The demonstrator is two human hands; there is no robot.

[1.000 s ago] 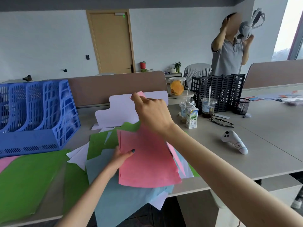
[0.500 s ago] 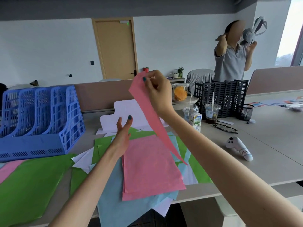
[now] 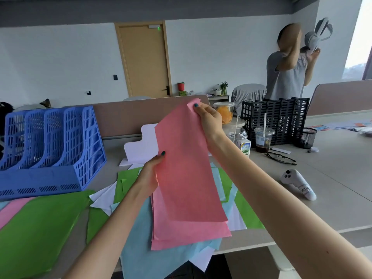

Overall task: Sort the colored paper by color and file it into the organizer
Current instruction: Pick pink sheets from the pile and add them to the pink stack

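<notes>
Right hand (image 3: 209,119) pinches the pink sheet (image 3: 187,168) by its top corner; left hand (image 3: 150,176) grips its left edge, above the paper pile (image 3: 181,234).

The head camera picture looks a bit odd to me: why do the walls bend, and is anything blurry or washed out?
Head view: the wide-angle lens bows the ceiling line and stretches the forearms; the bright window at top right is washed out; the standing person behind is motion-blurred; the lifted pink paper sheet, pinched by the right hand and left hand, stays sharp.
</notes>
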